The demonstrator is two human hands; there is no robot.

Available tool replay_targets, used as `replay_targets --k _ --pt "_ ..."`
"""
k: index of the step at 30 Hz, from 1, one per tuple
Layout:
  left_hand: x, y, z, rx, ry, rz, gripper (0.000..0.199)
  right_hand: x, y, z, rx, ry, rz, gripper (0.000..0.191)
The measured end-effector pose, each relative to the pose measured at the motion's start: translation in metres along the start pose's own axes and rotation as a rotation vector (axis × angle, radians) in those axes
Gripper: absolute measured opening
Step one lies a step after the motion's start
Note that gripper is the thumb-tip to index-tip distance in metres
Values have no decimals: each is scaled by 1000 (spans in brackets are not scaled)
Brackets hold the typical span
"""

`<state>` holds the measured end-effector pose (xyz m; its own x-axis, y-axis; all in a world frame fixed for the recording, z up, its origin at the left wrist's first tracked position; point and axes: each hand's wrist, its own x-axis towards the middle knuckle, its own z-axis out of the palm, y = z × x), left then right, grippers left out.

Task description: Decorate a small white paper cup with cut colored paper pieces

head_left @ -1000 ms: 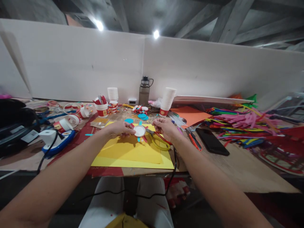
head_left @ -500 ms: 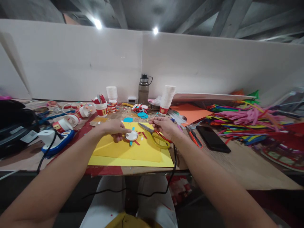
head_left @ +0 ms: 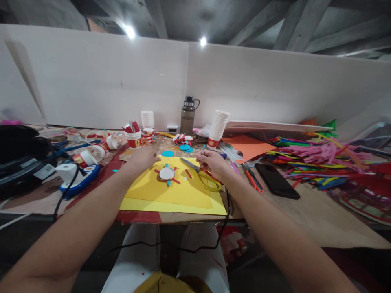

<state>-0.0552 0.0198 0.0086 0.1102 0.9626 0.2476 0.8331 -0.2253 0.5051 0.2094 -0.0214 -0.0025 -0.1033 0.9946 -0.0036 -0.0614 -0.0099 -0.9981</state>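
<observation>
A round white piece (head_left: 167, 173) with red and blue strips sticking out around it lies on the yellow sheets (head_left: 171, 200). My left hand (head_left: 146, 156) is over the sheets' back left edge, its fingers mostly hidden behind the hand. Close to the yellow-handled scissors (head_left: 209, 182), my right hand (head_left: 210, 161) has its fingers pinched together; what they hold, if anything, is too small to tell. A loose red strip (head_left: 188, 173) lies right of the round piece. Blue paper discs (head_left: 185, 149) are behind the sheets.
Stacked paper cups (head_left: 218, 126) and a bottle (head_left: 187, 116) stand at the back. A phone (head_left: 276, 180) and red-handled scissors (head_left: 254, 179) lie to the right, before colourful pipe cleaners (head_left: 320, 152). A blue-based power strip (head_left: 81, 183) is at left, with a black cable (head_left: 227, 209) hanging in front.
My left hand has let go of the round white piece and moved back and left. The piece now lies uncovered. My right hand has stayed nearly in place as the view shifted slightly.
</observation>
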Motion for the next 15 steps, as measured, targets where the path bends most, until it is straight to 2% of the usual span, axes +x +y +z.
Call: replay_targets --k 2,5,10,15 --pt "-1 6 0 75 81 56 14 1 1 1 -2 2 -2 26" --pt "-7 22 6 -137 131 220 15 2 1 4 21 -8 -2 22" --pt "-20 47 23 -344 41 361 17 0 1 10 92 -42 -17 15" --pt "-25 66 29 -369 21 439 17 -3 0 11 126 -94 -44 22"
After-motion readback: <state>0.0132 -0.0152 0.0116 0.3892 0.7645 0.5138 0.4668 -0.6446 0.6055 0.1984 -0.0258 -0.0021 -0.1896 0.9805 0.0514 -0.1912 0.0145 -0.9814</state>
